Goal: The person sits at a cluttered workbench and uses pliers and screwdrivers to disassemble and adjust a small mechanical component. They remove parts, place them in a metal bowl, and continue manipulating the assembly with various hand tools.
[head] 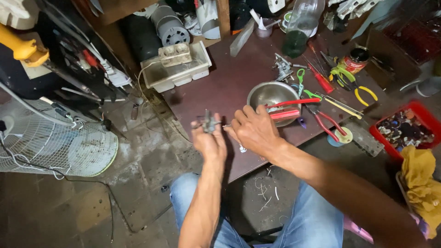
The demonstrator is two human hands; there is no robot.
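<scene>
My left hand (210,141) is raised in front of me and grips a small dark metal part (209,122) with prongs sticking out. My right hand (255,131) is beside it, fingers curled, its fingertips close to that part; what it holds I cannot tell. Both hands hover over the near edge of a dark brown table (229,87). Just behind my right hand stands a round steel bowl (271,94) with red-handled pliers (289,108) lying across its rim.
Screwdrivers, green and yellow-handled pliers (356,87) and a small tin (356,59) lie at the table's right. A red tray (406,128) of small parts and a yellow cloth (420,183) are far right. A white fan guard (55,142) lies on the floor at left.
</scene>
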